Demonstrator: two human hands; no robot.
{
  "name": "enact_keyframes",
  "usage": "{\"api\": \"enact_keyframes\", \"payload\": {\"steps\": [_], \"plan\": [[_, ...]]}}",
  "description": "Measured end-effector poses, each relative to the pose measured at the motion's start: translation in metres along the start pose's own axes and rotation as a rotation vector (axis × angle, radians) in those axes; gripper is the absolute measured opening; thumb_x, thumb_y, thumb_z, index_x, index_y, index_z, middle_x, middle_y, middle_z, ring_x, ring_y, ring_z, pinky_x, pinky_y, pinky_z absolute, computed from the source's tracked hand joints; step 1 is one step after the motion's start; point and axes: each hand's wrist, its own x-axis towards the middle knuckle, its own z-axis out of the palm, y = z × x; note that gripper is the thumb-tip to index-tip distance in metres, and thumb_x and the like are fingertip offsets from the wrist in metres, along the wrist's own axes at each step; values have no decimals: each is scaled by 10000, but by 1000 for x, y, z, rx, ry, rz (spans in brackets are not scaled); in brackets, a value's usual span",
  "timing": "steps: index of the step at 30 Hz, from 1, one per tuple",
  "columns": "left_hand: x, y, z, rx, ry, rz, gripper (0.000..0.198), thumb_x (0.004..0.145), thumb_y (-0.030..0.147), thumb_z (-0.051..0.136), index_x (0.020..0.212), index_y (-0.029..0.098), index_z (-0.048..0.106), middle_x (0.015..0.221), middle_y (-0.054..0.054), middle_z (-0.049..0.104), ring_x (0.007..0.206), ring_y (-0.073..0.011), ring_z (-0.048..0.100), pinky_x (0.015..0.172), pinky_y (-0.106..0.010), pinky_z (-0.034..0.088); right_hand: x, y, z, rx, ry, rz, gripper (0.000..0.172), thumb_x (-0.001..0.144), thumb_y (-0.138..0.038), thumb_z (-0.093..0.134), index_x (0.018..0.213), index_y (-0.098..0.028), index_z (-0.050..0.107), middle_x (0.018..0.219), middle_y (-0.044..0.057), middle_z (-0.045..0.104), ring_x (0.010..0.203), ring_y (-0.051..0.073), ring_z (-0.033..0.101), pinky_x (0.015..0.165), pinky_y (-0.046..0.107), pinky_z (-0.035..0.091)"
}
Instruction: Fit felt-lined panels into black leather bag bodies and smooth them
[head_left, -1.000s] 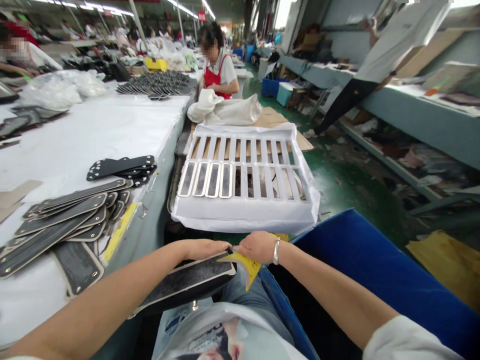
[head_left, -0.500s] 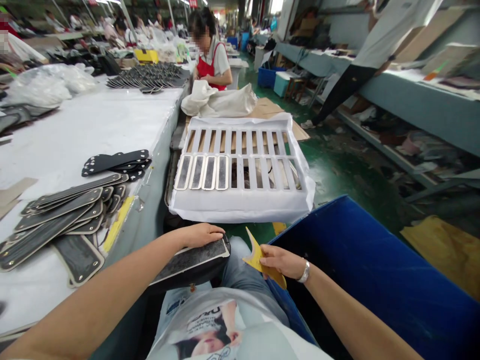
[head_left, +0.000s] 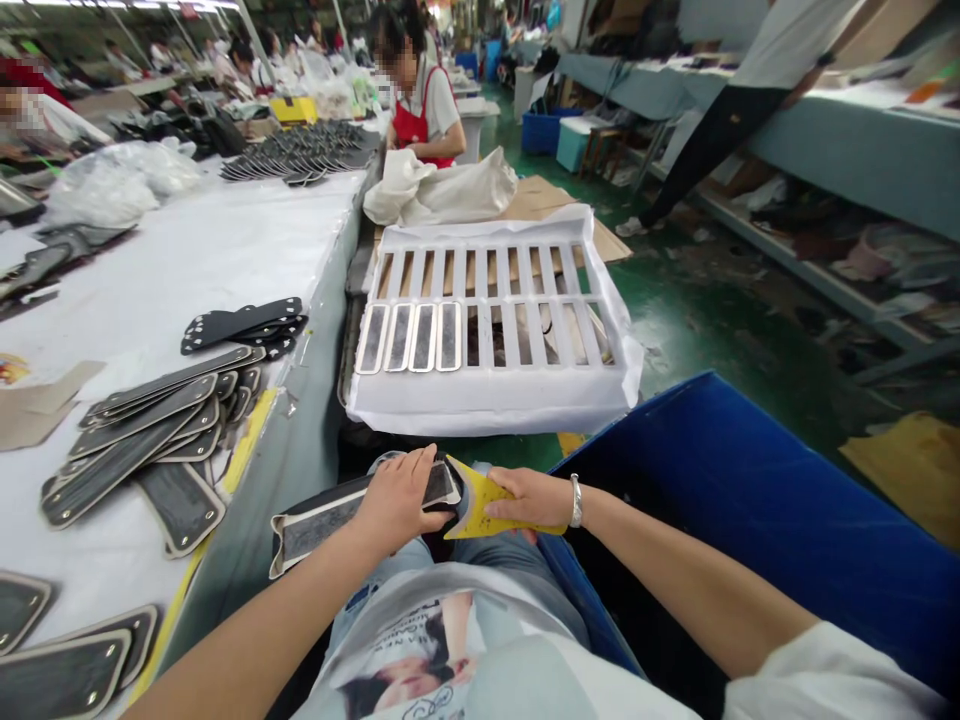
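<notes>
My left hand lies across a long dark strip with a pale raised rim on my lap. Its fingers reach over the far side and the thumb is at the near side, gripping the strip. A stiff yellow sheet with a concave front edge is held in my right hand. The sheet's front edge meets the right end of the strip, close to my left thumb; whether it touches the strip I cannot tell. My left hand covers part of the strip.
Ahead stands a white slotted rack with several dark rimmed pieces on it. More dark strips are piled on the white table at left. A blue bin is at my right. A co-worker sits beyond the rack.
My right hand has brought the yellow sheet left, up to the strip's end. My left hand has shifted back along the strip, and the thumb now shows at its near side.
</notes>
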Motion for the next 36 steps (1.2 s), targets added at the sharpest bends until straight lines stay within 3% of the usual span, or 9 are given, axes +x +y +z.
{"api": "enact_keyframes", "payload": {"steps": [6,11,22,28,36], "plan": [[-5,3,2,1,103,40,857,667,401,671,1385,155,274,1203,-134,543,1070,-290,512,911,-403,384,6,-18,-6,-153,-26,22,268,862,-430,484,879,-202,343,680,-29,591,371,88,530,370,199,406],[-8,5,1,2,130,57,922,678,369,681,1427,198,173,1175,-114,542,1053,-287,508,887,-403,376,9,-21,-5,-113,-69,89,228,874,-405,470,893,-204,363,641,-17,610,374,93,534,375,205,402],[-11,0,6,24,121,71,926,707,361,663,1445,203,126,1260,-131,486,1115,-294,471,934,-411,350,17,-28,-4,-34,-121,139,218,861,-393,464,907,-203,368,577,-33,565,374,110,506,359,214,394],[-12,-1,3,47,96,100,854,748,357,624,1442,208,148,1280,-154,458,1140,-300,448,935,-421,336,19,-22,4,16,-73,169,238,867,-412,460,950,-203,383,584,-33,565,374,100,498,360,207,398],[-14,-5,7,33,70,120,941,685,284,673,1445,231,121,1305,-154,430,1147,-307,440,950,-423,322,19,-31,11,-1,-36,226,213,882,-388,444,963,-197,391,559,-46,550,358,92,482,356,197,386]]}}
